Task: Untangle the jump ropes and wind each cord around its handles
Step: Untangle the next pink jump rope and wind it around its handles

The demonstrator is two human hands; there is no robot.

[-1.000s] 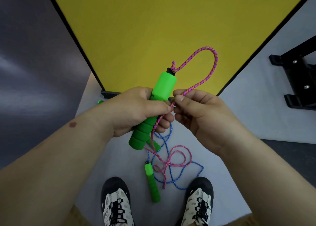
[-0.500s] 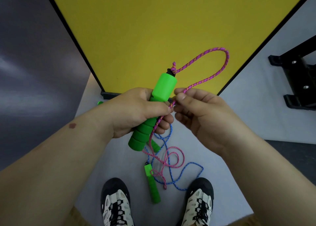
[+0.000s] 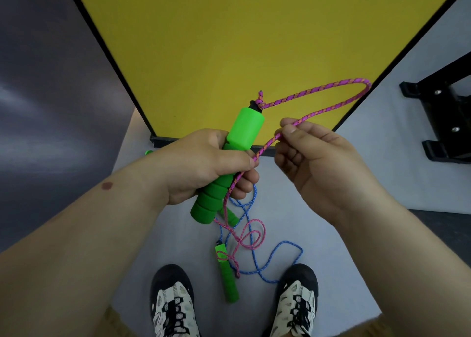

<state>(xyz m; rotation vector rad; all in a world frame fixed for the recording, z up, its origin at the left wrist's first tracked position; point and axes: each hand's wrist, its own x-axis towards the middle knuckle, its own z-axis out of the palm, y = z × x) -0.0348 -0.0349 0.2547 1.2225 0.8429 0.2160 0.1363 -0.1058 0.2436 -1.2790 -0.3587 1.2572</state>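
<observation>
We grip the green handle [image 3: 229,163] in our left hand [image 3: 201,163], its thumb pressing the pink cord [image 3: 318,93] against the foam, while our right hand [image 3: 316,163], just beside the handle, pinches that cord, which loops out from the knot atop the handle. Below the handle, the cord's tail crosses the blue cord [image 3: 277,257] and a second handle [image 3: 228,275] on the floor; pulling now could, we judge, tighten that tangle.
</observation>
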